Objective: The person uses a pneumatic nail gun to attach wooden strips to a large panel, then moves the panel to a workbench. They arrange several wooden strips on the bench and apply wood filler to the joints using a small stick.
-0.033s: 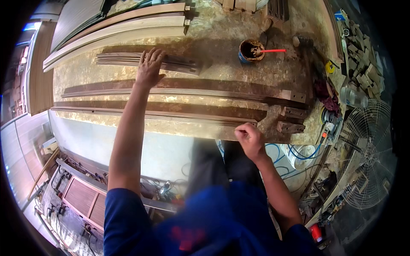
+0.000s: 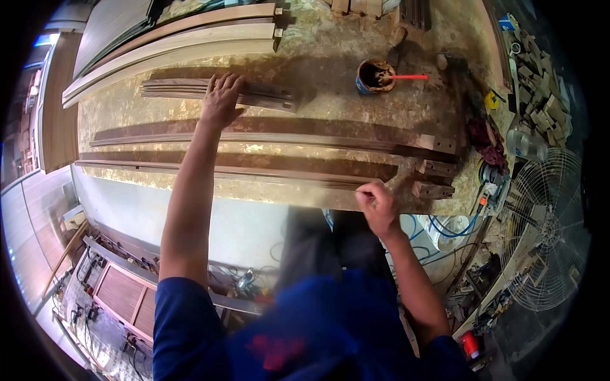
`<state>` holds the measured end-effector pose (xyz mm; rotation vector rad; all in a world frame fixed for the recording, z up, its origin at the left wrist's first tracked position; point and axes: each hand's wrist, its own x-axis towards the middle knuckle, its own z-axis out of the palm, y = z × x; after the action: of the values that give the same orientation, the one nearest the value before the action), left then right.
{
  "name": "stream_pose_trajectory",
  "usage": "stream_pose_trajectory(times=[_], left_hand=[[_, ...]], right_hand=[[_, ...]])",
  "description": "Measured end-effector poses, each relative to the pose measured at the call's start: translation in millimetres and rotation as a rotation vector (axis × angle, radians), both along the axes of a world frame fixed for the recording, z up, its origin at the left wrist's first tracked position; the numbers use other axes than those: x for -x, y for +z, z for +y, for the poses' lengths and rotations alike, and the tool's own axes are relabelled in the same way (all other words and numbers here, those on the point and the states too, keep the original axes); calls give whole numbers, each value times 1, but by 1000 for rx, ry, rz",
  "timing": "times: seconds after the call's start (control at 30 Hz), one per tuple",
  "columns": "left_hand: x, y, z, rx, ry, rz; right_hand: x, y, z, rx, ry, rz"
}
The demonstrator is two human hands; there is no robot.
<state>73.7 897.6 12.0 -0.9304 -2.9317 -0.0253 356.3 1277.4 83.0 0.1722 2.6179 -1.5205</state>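
- L hand (image 2: 222,100) at 11 o'clock, on slat stack (image 2: 181,89); fingers slightly apart, draped over top, can't tell if gripping.
- R hand (image 2: 380,206) at 3 o'clock, just beside R end of near strip (image 2: 254,173); fingers curled in, can't tell if pinching anything.
- Slats look loose: uneven L-hand push could prob. fan them out.
- Near strip lies close to desk's (image 2: 324,57) 6 o'clock edge; R-arm bump might tip it off.
- Open tub (image 2: 362,84) at 1 o'clock, red stick (image 2: 410,77) jutting twd. 3: long pc. swung there could snag stick, spill tub.
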Motion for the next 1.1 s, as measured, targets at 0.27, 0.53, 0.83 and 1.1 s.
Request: stream_pose_trajectory(times=[0.27,0.53,0.83,1.1], left_hand=[[24,48,-2,-6,-201,-202],[-54,134,22,65,-354,-377],[-107,128,57,-133,-288,-468],[-129,53,79,190,-260,-351]], right_hand=[[92,-44,-49,-495,128,116],[108,-90,-51,-621,231,153],[117,-73,-49,-539,260,77],[96,-52,19,-460,273,194]])
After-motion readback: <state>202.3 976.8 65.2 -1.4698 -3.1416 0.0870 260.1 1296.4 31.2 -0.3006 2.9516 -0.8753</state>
